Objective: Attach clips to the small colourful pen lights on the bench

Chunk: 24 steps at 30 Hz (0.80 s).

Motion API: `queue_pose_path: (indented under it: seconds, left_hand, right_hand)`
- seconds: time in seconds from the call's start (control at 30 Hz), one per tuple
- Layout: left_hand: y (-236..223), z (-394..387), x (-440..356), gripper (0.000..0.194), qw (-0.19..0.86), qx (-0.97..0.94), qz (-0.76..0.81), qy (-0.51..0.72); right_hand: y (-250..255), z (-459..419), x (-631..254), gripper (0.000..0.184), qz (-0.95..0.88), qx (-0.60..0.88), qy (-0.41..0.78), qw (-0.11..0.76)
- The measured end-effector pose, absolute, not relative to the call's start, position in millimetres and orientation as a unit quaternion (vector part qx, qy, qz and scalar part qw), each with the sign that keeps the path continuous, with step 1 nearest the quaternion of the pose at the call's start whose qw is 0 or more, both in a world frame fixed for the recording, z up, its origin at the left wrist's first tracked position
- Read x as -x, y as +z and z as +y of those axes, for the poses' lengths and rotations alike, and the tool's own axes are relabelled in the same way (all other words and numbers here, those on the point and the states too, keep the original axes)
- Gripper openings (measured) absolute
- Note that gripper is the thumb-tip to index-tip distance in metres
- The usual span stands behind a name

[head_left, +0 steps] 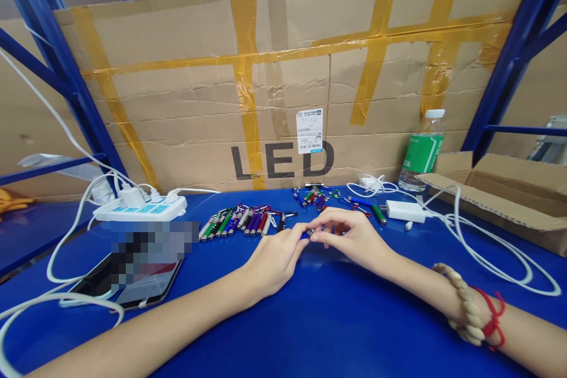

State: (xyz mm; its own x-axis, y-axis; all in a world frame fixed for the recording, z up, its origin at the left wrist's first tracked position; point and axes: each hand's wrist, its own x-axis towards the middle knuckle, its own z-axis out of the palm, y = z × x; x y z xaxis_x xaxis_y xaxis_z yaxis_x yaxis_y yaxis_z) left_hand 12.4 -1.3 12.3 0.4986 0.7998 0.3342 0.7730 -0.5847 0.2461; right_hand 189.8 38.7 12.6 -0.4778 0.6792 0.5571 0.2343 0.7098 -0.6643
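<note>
My left hand point(277, 257) is closed round a small blue keychain flashlight point(305, 235), with most of its body hidden by the fingers. The thumb and forefinger of my right hand point(352, 236) pinch the dark metal end of the same flashlight. Beyond my left hand lies a row of mini flashlights point(241, 221) in several colours, with small carabiner clips at their far ends. A looser pile of flashlights and clips point(312, 196) sits just behind my hands. To the right of that pile rests a green flashlight point(378, 214).
At left, a white power strip point(146, 209) with plugs and cables stands behind phones point(153, 283) on the blue tabletop point(310, 325). A white charger point(405, 211) with looped cable, a bottle point(423, 153) and an open cardboard box point(509, 201) are at right. A large carton point(199, 100) forms the back.
</note>
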Motion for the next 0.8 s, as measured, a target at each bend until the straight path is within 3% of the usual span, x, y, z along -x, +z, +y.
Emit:
queue_pose_path:
  seconds: [0.8]
  left_hand:
    - [14.4,-2.4,-12.7,0.030,0.052,-0.866,0.450,0.213]
  right_hand:
    - [11.9,38.5,-189.4,0.023,-0.821,0.281,0.264,0.422]
